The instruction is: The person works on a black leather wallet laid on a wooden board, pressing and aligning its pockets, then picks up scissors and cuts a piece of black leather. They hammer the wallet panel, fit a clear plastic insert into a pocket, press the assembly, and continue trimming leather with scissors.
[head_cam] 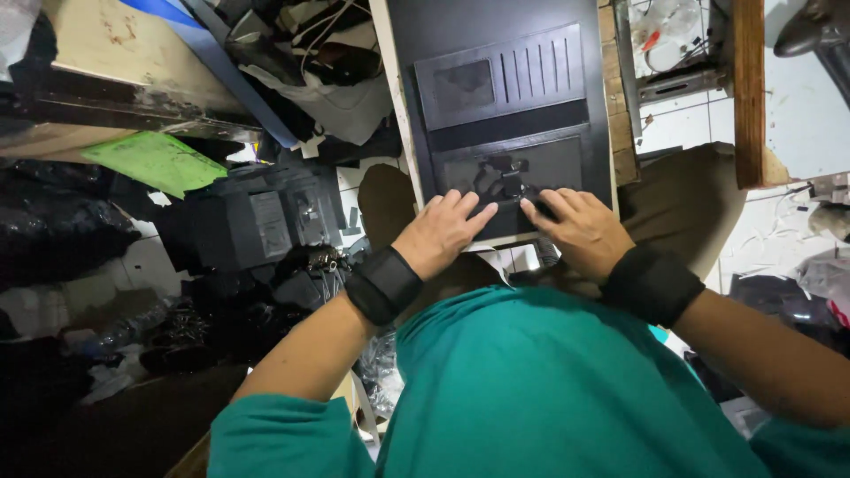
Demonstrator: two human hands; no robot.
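Observation:
A black flat computer case panel (505, 80) with a slotted vent lies across my knees. My left hand (438, 235) rests on its near edge, fingers spread flat on the recessed lower section. My right hand (575, 228) lies beside it, fingers pressing on a small black part (509, 181) in that recess. Both wrists wear black bands. I cannot tell whether either hand grips anything; the fingertips touch the panel.
A black box-shaped device (266, 221) stands on the white tiled floor at left amid dark clutter and cables. A green sheet (155, 159) lies under a wooden bench (106, 53). A wooden post (748, 88) rises at right. My green shirt (549, 389) fills the foreground.

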